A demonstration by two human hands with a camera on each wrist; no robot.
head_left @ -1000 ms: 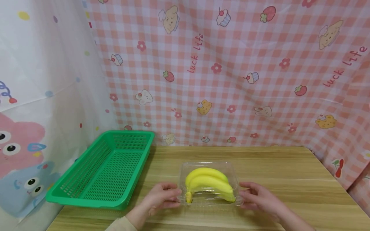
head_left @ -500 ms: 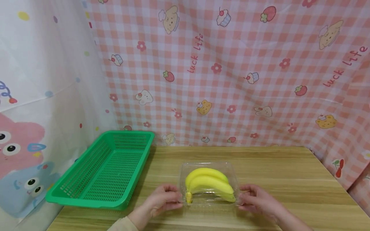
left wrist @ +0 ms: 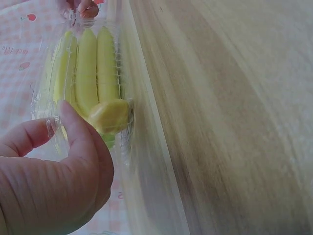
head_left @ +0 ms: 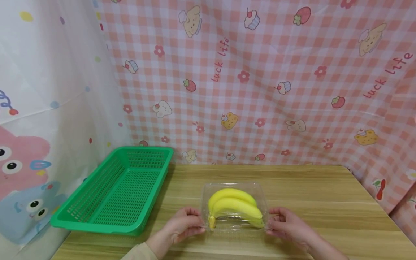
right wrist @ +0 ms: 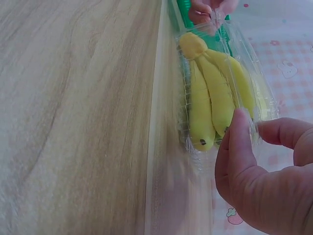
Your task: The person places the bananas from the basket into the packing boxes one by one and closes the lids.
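A closed clear plastic clamshell box (head_left: 255, 187) sits on the wooden table in the head view, with a bunch of yellow bananas (head_left: 235, 206) inside. At its near left corner my left hand (head_left: 183, 225) pinches the box's edge between thumb and fingers. My right hand (head_left: 289, 226) pinches the same edge at the near right corner. In the left wrist view the thumb and index finger (left wrist: 78, 132) meet at the clear edge, beside the bananas' stem end (left wrist: 108, 116). The right wrist view shows the other pinch, close to the banana tips (right wrist: 203, 142).
To the left stands a green perforated plastic basket (head_left: 143, 226) with nothing in it. The wooden table (head_left: 312, 187) reaches back to a pink checked cloth (head_left: 208, 137). A white patterned curtain (head_left: 74, 90) hangs at the left.
Both hands have shifted slightly inward and their fingers have drawn together on the box's near corners. The box, the bananas and the basket stay in place.
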